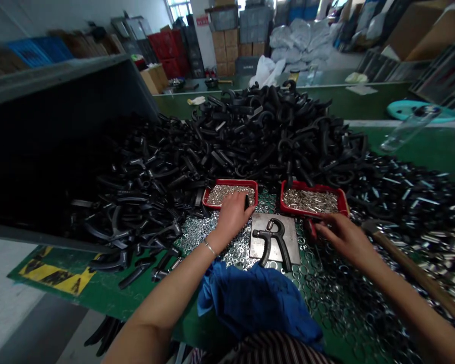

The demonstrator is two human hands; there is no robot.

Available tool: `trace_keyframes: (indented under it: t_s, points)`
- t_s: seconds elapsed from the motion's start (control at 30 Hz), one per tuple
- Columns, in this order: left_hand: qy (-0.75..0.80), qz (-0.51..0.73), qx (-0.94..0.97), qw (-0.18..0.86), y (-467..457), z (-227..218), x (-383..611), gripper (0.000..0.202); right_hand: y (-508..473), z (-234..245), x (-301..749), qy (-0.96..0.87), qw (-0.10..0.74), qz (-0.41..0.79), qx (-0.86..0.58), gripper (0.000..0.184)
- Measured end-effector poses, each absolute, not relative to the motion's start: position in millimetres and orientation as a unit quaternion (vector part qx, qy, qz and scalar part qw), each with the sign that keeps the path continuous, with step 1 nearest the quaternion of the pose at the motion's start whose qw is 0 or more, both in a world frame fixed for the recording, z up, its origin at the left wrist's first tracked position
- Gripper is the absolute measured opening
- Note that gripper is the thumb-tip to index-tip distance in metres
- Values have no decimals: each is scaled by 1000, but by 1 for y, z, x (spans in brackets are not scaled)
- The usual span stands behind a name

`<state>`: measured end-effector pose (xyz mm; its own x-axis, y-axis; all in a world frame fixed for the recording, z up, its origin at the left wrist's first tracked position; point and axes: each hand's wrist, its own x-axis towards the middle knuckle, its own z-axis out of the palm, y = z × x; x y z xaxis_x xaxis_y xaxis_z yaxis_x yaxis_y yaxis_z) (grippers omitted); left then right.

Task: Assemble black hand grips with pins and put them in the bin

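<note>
My left hand (233,215) reaches over the left red tray (230,182), its fingers closed down at the small silver pins (223,192). A small black piece (246,202) shows between thumb and forefinger; what else they pinch is hidden. Between my hands a black hand grip strengthener (273,237) lies on a square metal plate (258,247), its curved spring end pointing away from me. At the front edge of the right red tray (343,202), which holds small metal pins too, my right hand (339,232) has its fingers closed on a red-handled tool (311,228) with a thin shaft pointing down.
A large heap of black grip handles (250,131) rises behind the trays and spills from a dark crate (136,86) at left. Loose metal rings (314,293) cover the green table. A wooden-handled hammer (409,263) and metal sleeves (451,263) lie right; blue cloth (258,298) is in front.
</note>
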<state>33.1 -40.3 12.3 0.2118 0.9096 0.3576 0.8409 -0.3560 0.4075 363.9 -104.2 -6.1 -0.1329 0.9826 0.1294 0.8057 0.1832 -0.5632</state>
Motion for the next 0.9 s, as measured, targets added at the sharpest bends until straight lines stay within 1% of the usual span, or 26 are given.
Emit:
trace_keyframes:
  t_s: [0.07,0.1,0.17,0.2,0.23,0.3,0.37,0.4,0.43,0.5,0.57,0.63,0.7,0.73,0.8,0.9]
  points:
    - [536,275,795,68,-33,19,34,25,-90,-1,344,-749,261,189,-578,32]
    - [524,294,797,64,-36,22,32,21,-82,1,332,-763,268,198,-554,27]
    - [495,331,802,44,-52,30,22,26,-65,5,307,-787,279,210,-509,20]
    - [473,329,817,33,-65,32,13,30,-56,7,295,-796,283,211,-492,19]
    - [447,306,840,26,-80,34,2,35,-47,8,283,-803,286,206,-481,18]
    - [382,204,901,27,-109,33,-22,39,-29,12,262,-823,284,176,-459,18]
    - [345,105,931,50,-132,29,-44,35,-11,15,240,-849,265,127,-439,17]
    - [347,76,933,67,-138,27,-51,31,-3,16,229,-866,242,100,-426,16]
    - [357,65,928,85,-141,25,-56,27,5,16,217,-882,214,76,-412,16]
    - [397,81,908,108,-133,27,-59,22,19,15,196,-908,157,44,-387,15]
    - [449,115,881,93,-108,31,-53,23,29,15,180,-919,121,29,-374,14]
    - [513,119,849,44,-70,36,-45,24,36,15,170,-919,107,22,-380,11]
    - [573,55,818,-5,-29,37,-38,23,39,16,166,-918,93,14,-385,9]
    - [592,15,806,-14,-11,36,-35,22,40,17,165,-918,86,10,-386,8]
    - [602,-19,798,-9,15,32,-31,20,39,17,164,-920,77,3,-384,10]
    - [598,-23,801,0,28,25,-29,19,37,13,163,-924,78,-1,-374,16]
